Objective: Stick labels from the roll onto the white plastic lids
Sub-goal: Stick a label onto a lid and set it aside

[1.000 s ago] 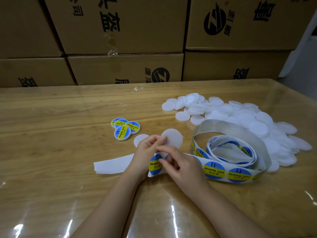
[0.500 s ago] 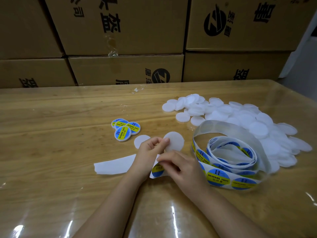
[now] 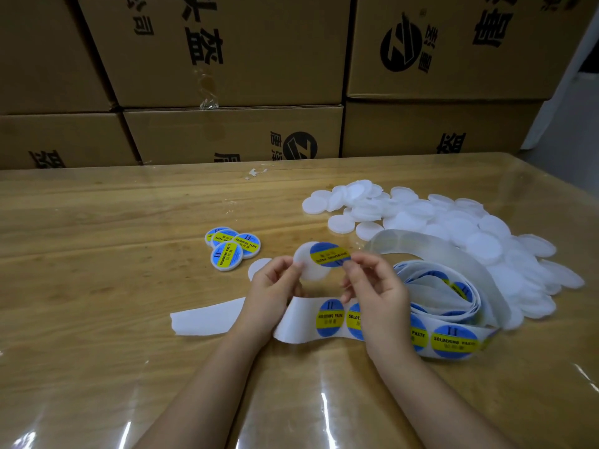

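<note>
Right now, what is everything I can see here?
table: one, wooden, glossy clear cover
cardboard boxes: several, brown with black print, stacked behind it
bare lids: a big pile, white, far right
labelled lids: a few overlapping, blue and yellow tops, left of centre
single lid: one, white, flat beside the left hand
label roll: one, loosely uncoiled, blue and yellow labels, near right
empty backing strip: one, white, near left of centre
held lid: one, white, in the left hand
peeled label: one, blue and yellow, partly over the held lid
left hand: one, bare, pinching the held lid
right hand: one, bare, pinching the peeled label
</note>
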### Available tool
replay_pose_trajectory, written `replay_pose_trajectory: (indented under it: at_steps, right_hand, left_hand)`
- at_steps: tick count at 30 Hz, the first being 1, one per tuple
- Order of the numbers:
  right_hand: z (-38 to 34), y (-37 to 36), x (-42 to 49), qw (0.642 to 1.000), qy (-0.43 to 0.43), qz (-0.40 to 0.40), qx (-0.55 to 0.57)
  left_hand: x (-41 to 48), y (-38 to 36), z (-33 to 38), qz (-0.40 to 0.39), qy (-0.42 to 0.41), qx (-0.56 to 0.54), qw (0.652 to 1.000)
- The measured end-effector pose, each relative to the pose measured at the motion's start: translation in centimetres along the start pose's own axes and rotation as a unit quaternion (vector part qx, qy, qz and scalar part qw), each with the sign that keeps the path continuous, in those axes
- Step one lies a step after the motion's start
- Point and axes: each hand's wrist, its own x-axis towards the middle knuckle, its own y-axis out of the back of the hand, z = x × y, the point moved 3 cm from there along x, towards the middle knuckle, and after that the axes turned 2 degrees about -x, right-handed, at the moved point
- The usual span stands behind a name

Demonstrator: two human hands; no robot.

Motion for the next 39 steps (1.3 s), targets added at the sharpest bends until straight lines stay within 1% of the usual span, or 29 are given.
replay_pose_trajectory:
  at_steps: [4, 9, 11, 18, 29, 36, 39]
  right_hand:
    - [0.3, 0.2, 0.2, 0.999, -0.033, 0.011, -0.013]
    - [0.7, 0.2, 0.0, 0.991, -0.022, 0.026, -0.133]
    - [0.7, 0.1, 0.0, 0.988, -0.016, 0.027, -0.152]
    - [0.9, 0.4, 0.2, 0.985, -0.021, 0.039, -0.167]
    - [1.4, 0.3, 0.4, 0.981, -0.021, 0.03, -0.19]
    - [1.6, 0.4, 0.4, 0.981, -0.025, 0.027, -0.192]
    - [1.6, 0.4, 0.5, 0.98, -0.029, 0.025, -0.193]
  left_hand:
    - [0.0, -0.3, 0.1, -0.02, -0.001, -0.028, 0.999]
    - [-0.4, -0.4, 0.7, -0.052, 0.013, -0.096, 0.994]
    - [-0.3, -0.4, 0.8, -0.065, 0.015, -0.11, 0.992]
    - [-0.3, -0.3, 0.7, -0.09, 0.021, -0.104, 0.99]
    - [-0.5, -0.7, 0.5, -0.102, 0.015, -0.105, 0.989]
    - [-0.5, -0.7, 0.4, -0.094, 0.008, -0.107, 0.99]
    - [-0.5, -0.8, 0.5, -0.085, -0.006, -0.09, 0.992]
